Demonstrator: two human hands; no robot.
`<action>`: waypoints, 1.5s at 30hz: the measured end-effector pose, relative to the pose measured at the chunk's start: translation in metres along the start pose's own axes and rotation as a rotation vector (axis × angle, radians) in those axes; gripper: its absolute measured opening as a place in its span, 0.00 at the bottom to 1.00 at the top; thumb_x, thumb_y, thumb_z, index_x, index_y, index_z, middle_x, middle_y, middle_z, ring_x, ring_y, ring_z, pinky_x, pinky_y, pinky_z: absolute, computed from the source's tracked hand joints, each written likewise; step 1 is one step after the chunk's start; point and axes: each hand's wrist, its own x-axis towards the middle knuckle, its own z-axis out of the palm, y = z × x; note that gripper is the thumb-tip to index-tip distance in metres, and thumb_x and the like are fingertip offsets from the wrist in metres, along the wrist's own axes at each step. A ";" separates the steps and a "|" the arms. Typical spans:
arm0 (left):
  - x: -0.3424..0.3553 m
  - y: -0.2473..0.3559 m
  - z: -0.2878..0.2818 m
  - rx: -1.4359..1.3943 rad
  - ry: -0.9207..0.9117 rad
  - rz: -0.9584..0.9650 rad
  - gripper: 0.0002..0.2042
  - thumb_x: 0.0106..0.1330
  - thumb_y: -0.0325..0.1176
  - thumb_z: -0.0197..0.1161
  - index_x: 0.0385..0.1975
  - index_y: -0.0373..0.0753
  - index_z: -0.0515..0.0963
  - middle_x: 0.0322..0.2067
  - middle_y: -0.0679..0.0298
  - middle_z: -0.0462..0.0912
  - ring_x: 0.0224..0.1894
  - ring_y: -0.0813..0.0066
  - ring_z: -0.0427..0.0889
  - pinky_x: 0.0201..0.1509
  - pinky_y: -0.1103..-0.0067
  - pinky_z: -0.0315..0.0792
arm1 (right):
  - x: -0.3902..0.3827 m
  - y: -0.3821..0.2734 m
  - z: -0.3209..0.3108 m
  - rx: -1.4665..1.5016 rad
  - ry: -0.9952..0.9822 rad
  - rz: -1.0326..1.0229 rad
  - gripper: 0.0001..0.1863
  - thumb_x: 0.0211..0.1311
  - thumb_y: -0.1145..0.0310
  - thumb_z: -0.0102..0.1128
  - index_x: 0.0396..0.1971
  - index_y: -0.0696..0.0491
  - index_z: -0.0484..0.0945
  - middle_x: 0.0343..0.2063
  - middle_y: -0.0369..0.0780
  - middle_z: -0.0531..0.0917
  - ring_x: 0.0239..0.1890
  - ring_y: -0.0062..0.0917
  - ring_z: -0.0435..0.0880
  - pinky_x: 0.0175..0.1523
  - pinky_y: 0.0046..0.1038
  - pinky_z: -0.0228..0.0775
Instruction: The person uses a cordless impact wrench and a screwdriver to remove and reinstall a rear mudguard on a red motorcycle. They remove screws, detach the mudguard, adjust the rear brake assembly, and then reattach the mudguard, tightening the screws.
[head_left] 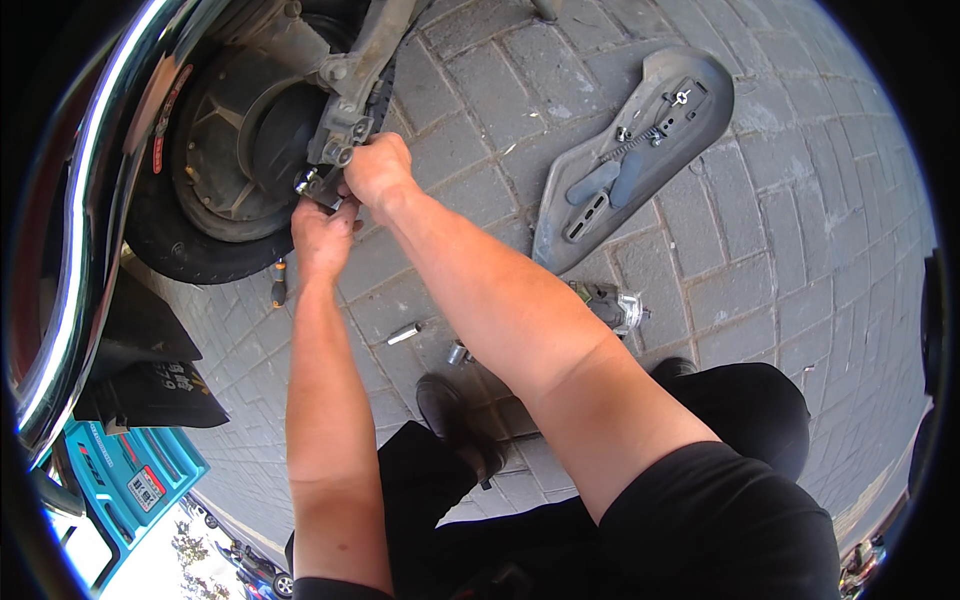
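Note:
My left hand (pixel 322 235) is closed at a small shiny metal part (pixel 310 183), perhaps a tool, at the lower end of the grimy metal bracket (pixel 335 130) beside the wheel hub (pixel 215 140) and black tire (pixel 165 230). My right hand (pixel 378 170) is curled just above and to the right of it, against the bracket's lower end; what its fingers grip is hidden. An orange-and-black screwdriver (pixel 279 283) lies on the pavers below the tire.
A dark plastic cover (pixel 553 238) holding small parts lies at right. A steel socket (pixel 403 333) and a power tool (pixel 615 305) are near my legs. A chrome bar (pixel 65 260) curves along the left edge; a teal case (pixel 130 480) sits lower left.

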 end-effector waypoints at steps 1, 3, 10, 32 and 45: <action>0.000 -0.001 -0.003 0.012 -0.008 -0.005 0.10 0.56 0.23 0.63 0.39 0.36 0.77 0.35 0.66 0.82 0.33 0.78 0.80 0.33 0.79 0.77 | -0.003 0.000 -0.003 0.036 -0.008 0.017 0.10 0.55 0.69 0.62 0.25 0.63 0.81 0.23 0.44 0.82 0.22 0.28 0.80 0.27 0.32 0.72; 0.004 -0.003 -0.007 0.041 -0.025 -0.008 0.10 0.55 0.23 0.64 0.38 0.35 0.77 0.33 0.67 0.82 0.31 0.79 0.79 0.32 0.79 0.77 | -0.005 -0.002 -0.012 -0.153 0.051 -0.062 0.11 0.55 0.67 0.63 0.28 0.62 0.81 0.27 0.47 0.84 0.28 0.34 0.83 0.33 0.35 0.74; 0.005 -0.008 0.002 -0.066 -0.068 -0.045 0.14 0.62 0.26 0.64 0.48 0.35 0.76 0.41 0.63 0.81 0.39 0.75 0.81 0.43 0.75 0.78 | -0.001 -0.002 -0.038 -0.593 -0.029 -0.187 0.16 0.54 0.63 0.65 0.39 0.58 0.82 0.39 0.52 0.84 0.47 0.46 0.82 0.53 0.39 0.74; -0.015 -0.038 0.020 -0.713 0.147 -0.106 0.10 0.61 0.19 0.58 0.40 0.38 0.76 0.31 0.63 0.80 0.30 0.70 0.80 0.38 0.67 0.81 | -0.015 -0.045 -0.238 -1.035 0.577 -0.663 0.09 0.49 0.73 0.64 0.32 0.56 0.79 0.28 0.44 0.85 0.31 0.35 0.85 0.39 0.35 0.78; -0.024 -0.023 0.013 -0.597 0.195 -0.151 0.06 0.63 0.19 0.57 0.37 0.31 0.77 0.33 0.64 0.80 0.34 0.76 0.80 0.39 0.81 0.76 | -0.050 0.043 -0.025 -0.456 0.148 -0.547 0.06 0.44 0.78 0.60 0.27 0.59 0.78 0.26 0.50 0.82 0.32 0.48 0.82 0.40 0.41 0.76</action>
